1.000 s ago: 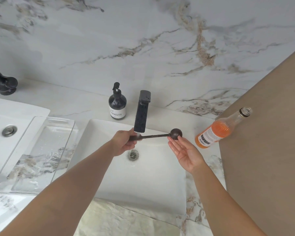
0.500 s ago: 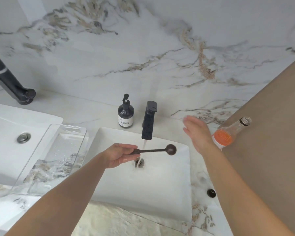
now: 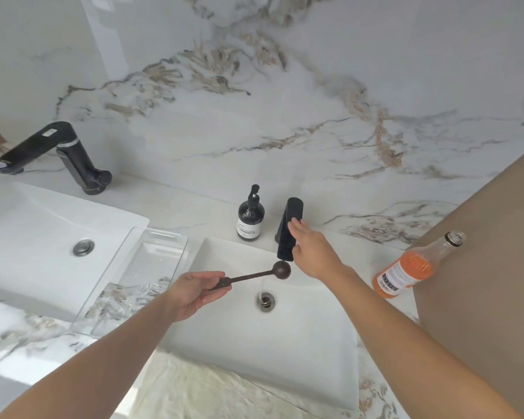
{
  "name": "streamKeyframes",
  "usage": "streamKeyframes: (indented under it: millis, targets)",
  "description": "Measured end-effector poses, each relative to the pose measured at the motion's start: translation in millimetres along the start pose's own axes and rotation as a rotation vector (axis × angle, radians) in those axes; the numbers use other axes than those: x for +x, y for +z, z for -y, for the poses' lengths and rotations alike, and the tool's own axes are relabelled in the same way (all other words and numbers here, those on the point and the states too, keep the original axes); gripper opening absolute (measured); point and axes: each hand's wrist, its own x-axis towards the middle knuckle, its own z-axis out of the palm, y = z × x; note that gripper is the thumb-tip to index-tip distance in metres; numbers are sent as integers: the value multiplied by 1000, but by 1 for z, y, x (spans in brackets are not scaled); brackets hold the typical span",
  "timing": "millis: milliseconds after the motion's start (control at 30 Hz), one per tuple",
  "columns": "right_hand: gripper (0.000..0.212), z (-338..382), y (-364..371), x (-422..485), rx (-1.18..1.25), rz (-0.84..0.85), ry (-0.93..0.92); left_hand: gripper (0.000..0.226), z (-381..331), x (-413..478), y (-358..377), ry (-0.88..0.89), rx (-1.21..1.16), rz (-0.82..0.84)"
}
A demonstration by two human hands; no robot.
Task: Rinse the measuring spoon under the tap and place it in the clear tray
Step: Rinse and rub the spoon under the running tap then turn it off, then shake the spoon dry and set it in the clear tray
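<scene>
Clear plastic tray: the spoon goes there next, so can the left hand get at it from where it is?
Probably yes. The clear plastic tray sits open-topped just left of the white basin, beside the left hand holding the dark measuring spoon. Nothing stands between them.

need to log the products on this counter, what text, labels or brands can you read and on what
Nothing here can be read as words.
Soap pump bottle: white label with lines of print, too small and blurred to read.
Orange drink bottle: white label with a dark barcode-like block, print too blurred to read.
Far black tap: small pale sticker on top, unreadable.
Measuring spoon: no marking visible.
</scene>
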Motion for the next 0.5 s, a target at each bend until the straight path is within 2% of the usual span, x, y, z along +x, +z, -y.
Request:
streamKeyframes:
  millis: [33, 100, 167, 200, 233, 267, 333, 367, 500]
  targets:
    - [61, 0, 4, -4, 79, -40, 20, 21, 0, -4, -3, 6, -13, -6]
    - [55, 1, 10, -12, 285, -230, 107, 21, 1, -13, -9, 17, -36, -10]
    - [45, 6, 25, -23, 510, -431, 333, 22, 3, -21, -17, 23, -57, -8]
    - [40, 10, 36, -29, 660, -449, 483, 23, 4, -25, -21, 24, -66, -7]
    - [38, 13, 48, -35, 886, -392, 634, 24, 6, -29, -24, 21, -74, -2]
    - [37, 17, 60, -41, 1168, -262, 754, 25, 9, -32, -27, 14, -82, 10]
    - [40, 22, 75, -49, 1649, 8, 858, 27, 16, -36, -31, -23, -75, 55]
    - [42, 23, 80, -52, 1794, 58, 858, 28, 20, -39, -33, -51, -47, 80]
    - [36, 20, 79, -57, 1950, 13, 779, 22, 26, -43, -31, -68, 224, 117]
